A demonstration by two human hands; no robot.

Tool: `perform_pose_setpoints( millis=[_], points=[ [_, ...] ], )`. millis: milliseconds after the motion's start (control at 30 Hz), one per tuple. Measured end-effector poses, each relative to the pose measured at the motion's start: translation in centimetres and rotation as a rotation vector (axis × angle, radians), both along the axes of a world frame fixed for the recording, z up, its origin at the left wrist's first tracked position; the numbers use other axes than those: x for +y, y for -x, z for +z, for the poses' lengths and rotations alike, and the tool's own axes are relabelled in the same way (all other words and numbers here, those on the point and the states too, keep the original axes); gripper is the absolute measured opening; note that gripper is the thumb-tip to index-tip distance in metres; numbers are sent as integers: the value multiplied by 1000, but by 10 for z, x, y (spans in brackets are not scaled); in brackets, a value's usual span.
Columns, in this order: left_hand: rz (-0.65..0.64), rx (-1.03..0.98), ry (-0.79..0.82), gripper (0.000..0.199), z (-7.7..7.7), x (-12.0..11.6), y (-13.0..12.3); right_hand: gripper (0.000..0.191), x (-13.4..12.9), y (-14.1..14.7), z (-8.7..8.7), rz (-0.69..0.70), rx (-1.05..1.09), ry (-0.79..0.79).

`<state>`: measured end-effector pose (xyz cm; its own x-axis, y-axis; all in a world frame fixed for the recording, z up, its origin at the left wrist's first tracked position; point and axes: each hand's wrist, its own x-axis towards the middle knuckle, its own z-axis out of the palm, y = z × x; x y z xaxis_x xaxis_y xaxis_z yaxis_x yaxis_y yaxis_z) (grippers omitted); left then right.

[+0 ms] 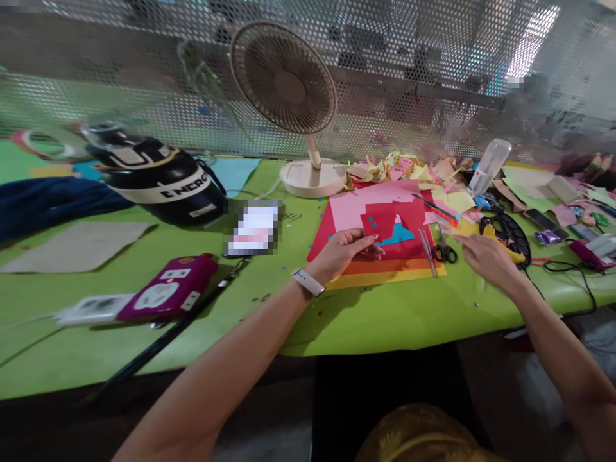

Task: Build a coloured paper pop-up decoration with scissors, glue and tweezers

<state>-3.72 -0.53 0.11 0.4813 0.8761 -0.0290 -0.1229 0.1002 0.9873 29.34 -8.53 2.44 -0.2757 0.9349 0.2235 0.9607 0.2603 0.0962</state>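
Note:
My left hand (339,253), with a pale band on its wrist, rests over stacked red paper (317,240). Its thumb and fingers are drawn together at the edge of a blue paper cut-out (400,235); whether they pinch it is unclear. Pink paper (349,208) lies behind. My right hand (488,256) hangs to the right of the black-handled scissors (445,253), fingers bent and blurred, so its grip cannot be made out. Tweezers (426,251) lie between the hands on the paper. Beyond them is an orange-and-black craft knife (440,210).
A white fan (312,178) stands at the back. On the left are a large black bottle (158,186), a lit phone (255,228) and a magenta power strip (168,289). Paper scraps (399,168), a clear bottle (489,168) and a black round palette (517,234) lie right.

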Motion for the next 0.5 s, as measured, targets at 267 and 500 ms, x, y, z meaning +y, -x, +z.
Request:
perform_pose_setpoints(
  millis=[267, 500],
  points=[
    [-31, 29, -11, 34, -4, 1, -1, 52, -22, -82, -5, -464, -130, 48],
    [-31, 48, 8, 33, -1, -1, -1, 46, -11, -77, -18, -461, -210, 9]
  ],
)
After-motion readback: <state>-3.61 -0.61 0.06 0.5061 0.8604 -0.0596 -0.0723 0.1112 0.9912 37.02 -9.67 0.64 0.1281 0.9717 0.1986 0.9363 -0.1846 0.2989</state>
